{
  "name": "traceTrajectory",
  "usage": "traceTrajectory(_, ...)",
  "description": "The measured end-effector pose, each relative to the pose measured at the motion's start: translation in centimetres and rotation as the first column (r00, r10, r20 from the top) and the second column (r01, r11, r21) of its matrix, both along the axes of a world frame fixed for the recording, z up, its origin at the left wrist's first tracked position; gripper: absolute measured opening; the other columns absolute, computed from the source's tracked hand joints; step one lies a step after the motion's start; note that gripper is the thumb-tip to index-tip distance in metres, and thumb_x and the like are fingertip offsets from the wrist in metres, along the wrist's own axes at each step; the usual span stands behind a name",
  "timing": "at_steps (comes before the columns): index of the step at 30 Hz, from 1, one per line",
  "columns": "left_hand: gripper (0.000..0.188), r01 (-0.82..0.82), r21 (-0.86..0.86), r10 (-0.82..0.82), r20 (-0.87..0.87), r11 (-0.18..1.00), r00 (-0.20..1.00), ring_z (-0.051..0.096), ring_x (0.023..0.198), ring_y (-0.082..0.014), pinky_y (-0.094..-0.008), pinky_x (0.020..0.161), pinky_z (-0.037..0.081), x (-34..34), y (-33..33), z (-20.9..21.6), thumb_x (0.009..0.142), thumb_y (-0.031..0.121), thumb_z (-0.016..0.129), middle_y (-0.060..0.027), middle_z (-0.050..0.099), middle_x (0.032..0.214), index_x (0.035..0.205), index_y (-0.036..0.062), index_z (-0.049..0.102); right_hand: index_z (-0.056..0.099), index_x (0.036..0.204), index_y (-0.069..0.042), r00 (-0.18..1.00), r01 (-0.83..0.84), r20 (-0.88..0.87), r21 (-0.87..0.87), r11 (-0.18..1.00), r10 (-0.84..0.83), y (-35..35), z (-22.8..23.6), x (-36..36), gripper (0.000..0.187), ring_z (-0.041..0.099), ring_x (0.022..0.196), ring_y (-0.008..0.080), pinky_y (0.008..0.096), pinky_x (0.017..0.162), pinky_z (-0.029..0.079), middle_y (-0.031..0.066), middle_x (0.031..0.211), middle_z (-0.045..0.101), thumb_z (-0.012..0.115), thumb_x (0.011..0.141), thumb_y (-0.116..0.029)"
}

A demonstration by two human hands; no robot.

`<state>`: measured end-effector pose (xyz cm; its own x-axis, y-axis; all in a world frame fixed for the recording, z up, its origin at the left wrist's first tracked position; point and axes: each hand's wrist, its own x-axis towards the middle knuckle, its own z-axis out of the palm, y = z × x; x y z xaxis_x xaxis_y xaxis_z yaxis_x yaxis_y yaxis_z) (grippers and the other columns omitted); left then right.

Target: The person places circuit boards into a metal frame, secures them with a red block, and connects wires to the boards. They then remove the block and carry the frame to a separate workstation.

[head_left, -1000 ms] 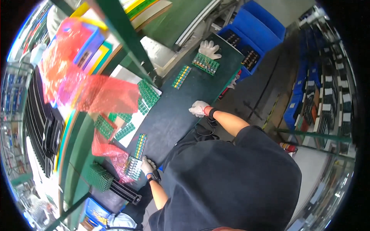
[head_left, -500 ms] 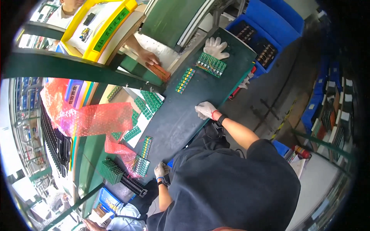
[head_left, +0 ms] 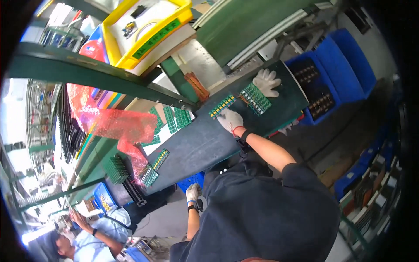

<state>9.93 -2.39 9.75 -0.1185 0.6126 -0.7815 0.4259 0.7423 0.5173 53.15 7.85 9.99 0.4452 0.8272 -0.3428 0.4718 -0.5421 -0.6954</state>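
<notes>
My right hand (head_left: 230, 120), in a white glove, reaches over the dark bench mat. Its bent fingers close at the near edge of a narrow green circuit-board strip (head_left: 222, 106) with yellow parts, which lies flat. To the right is a wider green circuit-board panel (head_left: 256, 99) with thin wires, next to a loose white glove (head_left: 266, 81). Off the bench's near edge hangs my left hand (head_left: 193, 192), also gloved, its fingers curled with nothing visible in them. At the bench's left part lie another yellow-and-green strip (head_left: 161, 160) and a wired panel (head_left: 149, 176).
Pink bubble wrap (head_left: 124, 124) drapes over the left side near green panels (head_left: 176, 118). A green post (head_left: 100, 72) crosses above. A yellow tray (head_left: 148, 30), brown strips (head_left: 197, 87) and blue bins (head_left: 325, 83) surround the bench. A person in light blue (head_left: 98, 231) is at lower left.
My right hand has gone from the bench's near edge to the yellow-and-green strip. My left hand hangs farther from the bench. The other person's hand has left the brown strips. The view has turned.
</notes>
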Motion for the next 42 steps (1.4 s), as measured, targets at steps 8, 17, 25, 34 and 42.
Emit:
traceTrajectory(8,0.029,0.471,0.130,-0.414,-0.316,0.873,0.854,0.073,0.078,-0.0272,-0.0414,0.066,0.058,-2.4,-12.2,-2.6,0.097,0.029,0.056,-0.0126,0.073,0.083,0.095,0.0057,0.073,0.054,0.121,-0.008,0.895,0.149,0.420,0.042,0.988,-0.152,12.8,2.6,-0.7,0.069,0.066,0.110,0.0308,0.0468,0.085,0.055,0.0136,0.116,0.062,0.082,0.077,-0.055)
traceTrajectory(17,0.026,0.673,-0.009,-0.573,-0.533,0.740,0.623,0.072,0.095,-0.0387,-0.0503,0.084,0.056,-3.3,-26.1,-10.1,0.096,0.030,0.056,-0.0183,0.076,0.093,0.102,0.0140,0.076,0.060,0.120,-0.008,0.798,0.038,0.598,-0.182,0.983,0.080,15.9,1.6,0.1,0.074,0.068,0.108,0.0300,0.0463,0.083,0.056,0.0118,0.116,0.065,0.082,0.074,-0.061)
traceTrajectory(25,0.025,0.624,0.082,-0.502,-0.518,0.777,0.693,0.072,0.093,-0.0408,-0.0513,0.084,0.056,-0.4,-24.2,-11.4,0.095,0.028,0.057,-0.0194,0.075,0.093,0.099,0.0120,0.076,0.070,0.114,-0.005,0.923,0.066,0.385,-0.167,0.984,0.003,15.1,2.1,2.1,0.059,0.072,0.105,0.0354,0.0513,0.085,0.059,0.0175,0.116,0.069,0.079,0.080,-0.053)
traceTrajectory(34,0.025,0.718,0.175,-0.529,-0.564,0.674,0.634,0.071,0.087,-0.0390,-0.0516,0.077,0.055,1.0,-15.6,-9.3,0.094,0.028,0.059,-0.0193,0.074,0.088,0.090,0.0077,0.072,0.068,0.115,-0.002,0.972,0.015,0.231,0.065,0.998,-0.030,9.5,2.0,2.6,0.057,0.068,0.105,0.0420,0.0500,0.088,0.056,0.0234,0.112,0.067,0.078,0.080,-0.045)
traceTrajectory(42,0.027,0.417,0.207,-0.348,-0.302,0.885,0.888,0.071,0.086,-0.0386,-0.0494,0.077,0.055,3.3,-9.3,-5.7,0.096,0.028,0.056,-0.0192,0.072,0.085,0.091,0.0072,0.072,0.065,0.112,-0.007,0.962,-0.138,0.255,0.126,0.982,0.102,-1.6,2.3,3.4,0.048,0.065,0.101,0.0420,0.0514,0.088,0.053,0.0199,0.107,0.064,0.075,0.080,-0.041)
